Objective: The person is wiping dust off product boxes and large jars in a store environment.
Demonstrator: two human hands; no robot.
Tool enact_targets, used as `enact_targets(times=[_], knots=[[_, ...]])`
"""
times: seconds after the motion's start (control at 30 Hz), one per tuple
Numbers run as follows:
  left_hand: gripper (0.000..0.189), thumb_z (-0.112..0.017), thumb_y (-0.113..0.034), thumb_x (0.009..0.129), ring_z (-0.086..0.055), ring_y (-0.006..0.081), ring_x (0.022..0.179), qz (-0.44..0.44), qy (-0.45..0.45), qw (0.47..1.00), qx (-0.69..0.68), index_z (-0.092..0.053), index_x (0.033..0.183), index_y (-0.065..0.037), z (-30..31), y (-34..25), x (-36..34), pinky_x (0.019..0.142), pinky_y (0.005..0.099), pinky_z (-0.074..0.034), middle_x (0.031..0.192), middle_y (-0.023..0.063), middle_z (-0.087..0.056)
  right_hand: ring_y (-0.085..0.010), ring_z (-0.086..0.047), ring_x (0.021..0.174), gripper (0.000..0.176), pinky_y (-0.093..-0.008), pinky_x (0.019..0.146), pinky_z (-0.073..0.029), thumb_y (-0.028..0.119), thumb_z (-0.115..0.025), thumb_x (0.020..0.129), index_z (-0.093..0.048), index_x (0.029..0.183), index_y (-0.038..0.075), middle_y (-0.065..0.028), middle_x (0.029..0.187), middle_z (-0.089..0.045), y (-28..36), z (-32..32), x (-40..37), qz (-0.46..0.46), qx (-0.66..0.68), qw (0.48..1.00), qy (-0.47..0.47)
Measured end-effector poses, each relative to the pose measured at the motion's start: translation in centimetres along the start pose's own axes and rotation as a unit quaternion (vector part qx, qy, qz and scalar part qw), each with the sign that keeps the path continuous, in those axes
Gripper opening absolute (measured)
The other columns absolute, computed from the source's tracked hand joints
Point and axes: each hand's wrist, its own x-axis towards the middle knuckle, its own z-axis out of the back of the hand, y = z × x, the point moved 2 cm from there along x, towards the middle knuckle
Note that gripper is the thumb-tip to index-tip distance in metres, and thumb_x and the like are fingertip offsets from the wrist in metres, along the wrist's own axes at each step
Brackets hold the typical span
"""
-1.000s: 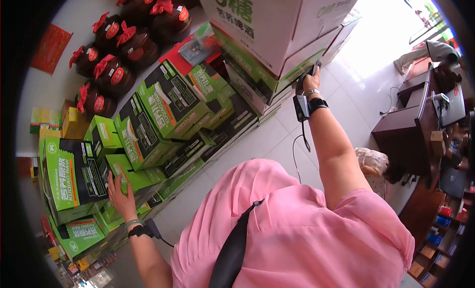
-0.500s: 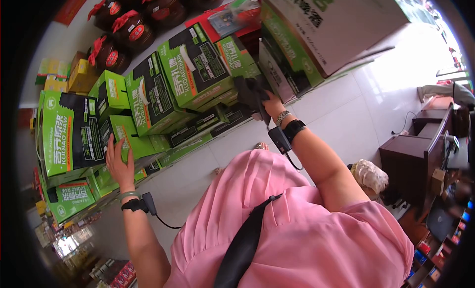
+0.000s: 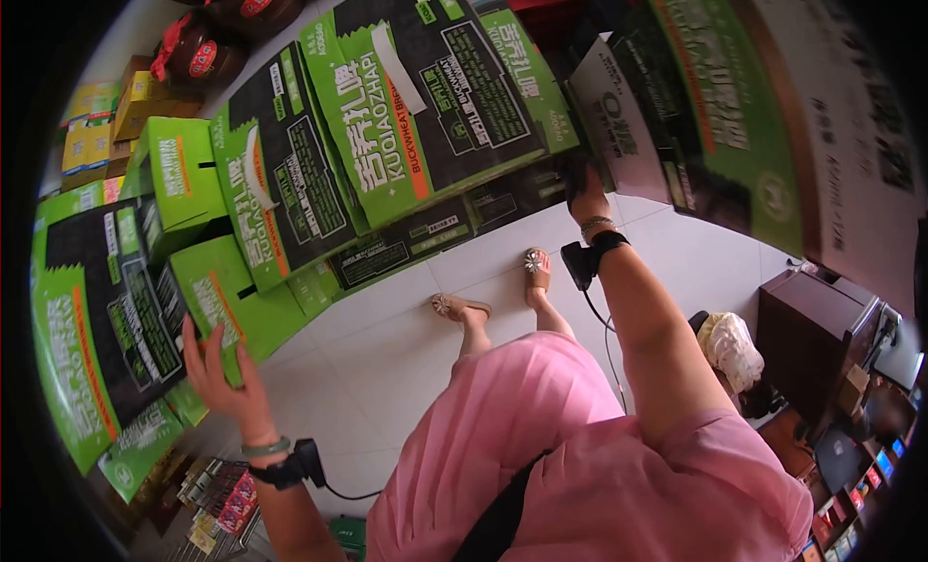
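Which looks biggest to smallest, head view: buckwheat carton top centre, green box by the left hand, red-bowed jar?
1. buckwheat carton, nearest the camera, so real size unsure.
2. green box at the left hand.
3. red-bowed jar, farthest back.

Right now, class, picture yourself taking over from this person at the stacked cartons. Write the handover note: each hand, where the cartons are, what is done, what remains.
Left hand: open, fingers spread flat against a green carton low in the stack.
Right hand: reaching into the shadowed gap under the white-ended carton; its grip is hidden.
Things: black-and-green cartons are stacked at a tilt on the tiled floor, with brown jars behind.
Done: both hands are at the stack.
Left: no carton is lifted yet.
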Motion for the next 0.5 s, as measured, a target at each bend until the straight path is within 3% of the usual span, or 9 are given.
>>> enact_targets(times=[0.1, 0.13, 0.2, 0.27, 0.33, 0.4, 0.43, 0.5], knots=[[0.032, -0.061, -0.007, 0.091, -0.048, 0.0359, 0.133, -0.002, 0.012, 1.0, 0.029, -0.064, 0.123, -0.004, 0.0, 0.0, 0.1, 0.108, 0.0452, -0.037, 0.149, 0.0165, -0.049, -0.0394, -0.058, 0.121, 0.058, -0.0483, 0.1, -0.051, 0.013, -0.048, 0.091, -0.044, 0.148, 0.02, -0.0149, 0.164, -0.02, 0.4, -5.4, 0.7, -0.023, -0.105, 0.992, 0.065], [0.032, -0.06, -0.007, 0.091, -0.048, 0.0373, 0.134, -0.003, 0.015, 0.999, 0.032, -0.063, 0.122, -0.003, 0.0, 0.1, 0.0, 0.108, 0.0467, -0.037, 0.148, 0.0183, -0.049, -0.0414, -0.058, 0.119, 0.058, -0.0471, 0.104, -0.049, 0.012, -0.051, 0.088, -0.047, 0.146, 0.019, -0.0149, 0.163, -0.022, 2.6, -5.8, -0.7, -0.038, -0.111, 0.992, 0.053], [0.031, -0.057, -0.007, 0.091, -0.046, 0.0401, 0.135, -0.004, 0.019, 0.999, 0.039, -0.062, 0.121, -0.002, -0.1, 0.3, -0.2, 0.108, 0.0495, -0.037, 0.147, 0.022, -0.048, -0.0419, -0.054, 0.122, 0.057, -0.0451, 0.108, -0.045, 0.011, -0.051, 0.087, -0.05, 0.143, 0.016, -0.0151, 0.162, -0.024, 3.4, -9.6, -2.1, 0.033, -0.149, 0.988, 0.016], [0.032, -0.055, -0.004, 0.092, -0.045, 0.0406, 0.136, -0.008, 0.02, 0.999, 0.032, -0.06, 0.123, 0.0, -0.2, 0.4, -0.3, 0.11, 0.0505, -0.036, 0.148, 0.0234, -0.046, -0.0388, -0.05, 0.127, 0.054, -0.0434, 0.111, -0.041, 0.007, -0.049, 0.086, -0.054, 0.139, 0.012, -0.0164, 0.16, -0.029, 5.4, -11.5, -4.4, 0.074, -0.06, 0.99, 0.104], [0.032, -0.054, -0.003, 0.092, -0.045, 0.0406, 0.136, -0.007, 0.019, 0.999, 0.025, -0.059, 0.123, 0.0, -0.3, 0.2, -0.2, 0.111, 0.0509, -0.036, 0.148, 0.0236, -0.046, -0.0363, -0.051, 0.124, 0.052, -0.0426, 0.11, -0.042, 0.002, -0.047, 0.086, -0.056, 0.137, 0.011, -0.0143, 0.157, -0.035, 5.8, -14.0, -6.5, 0.182, -0.115, 0.969, 0.122], [0.033, -0.056, -0.001, 0.091, -0.049, 0.0392, 0.132, -0.014, 0.002, 1.0, 0.023, -0.062, 0.123, 0.001, -0.4, -0.1, 0.1, 0.109, 0.048, -0.038, 0.146, 0.0224, -0.05, -0.0353, -0.053, 0.122, 0.053, -0.0417, 0.11, -0.043, 0.0, -0.047, 0.086, -0.057, 0.137, 0.011, -0.0112, 0.156, -0.038, 7.3, -11.8, -8.2, 0.253, -0.084, 0.942, 0.204], [0.032, -0.056, -0.002, 0.091, -0.049, 0.0392, 0.132, -0.013, 0.002, 1.0, 0.024, -0.062, 0.123, 0.001, -0.4, 0.0, 0.1, 0.109, 0.048, -0.038, 0.146, 0.0224, -0.05, -0.0336, -0.054, 0.123, 0.055, -0.0412, 0.108, -0.045, 0.002, -0.051, 0.086, -0.057, 0.138, 0.017, -0.0052, 0.157, -0.038, 6.7, -12.0, -7.8, 0.278, -0.11, 0.937, 0.182], [0.031, -0.056, -0.003, 0.092, -0.049, 0.0394, 0.132, -0.014, 0.002, 1.0, 0.028, -0.062, 0.123, 0.001, -0.2, 0.0, 0.0, 0.108, 0.0481, -0.038, 0.146, 0.0224, -0.05, -0.032, -0.054, 0.123, 0.057, -0.0419, 0.106, -0.047, 0.005, -0.053, 0.086, -0.055, 0.14, 0.024, -0.0023, 0.157, -0.038, 6.1, -9.1, -6.1, 0.376, -0.216, 0.88, 0.192]])
